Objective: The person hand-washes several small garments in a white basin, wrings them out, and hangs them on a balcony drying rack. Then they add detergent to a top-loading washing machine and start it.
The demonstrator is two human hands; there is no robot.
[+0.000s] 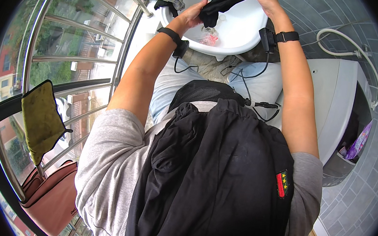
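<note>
A black cloth is stretched between my hands above a white basin. My left hand grips its lower end near the basin's left side. At the top edge of the view, my right hand pinches the other end, which is partly cut off by the frame. Below the cloth, something sheer with red and pale parts lies in the bottom of the basin. A bundle of black and grey patterned fabric rests over the basin's left rim. Black trousers or similar black cloth lie over my torso.
A window with metal rails runs along the left, with a yellow-green cloth and a pink bag on it. At right stand a grey-white appliance, a purple packet and a pale hose. Black cables hang near my knees.
</note>
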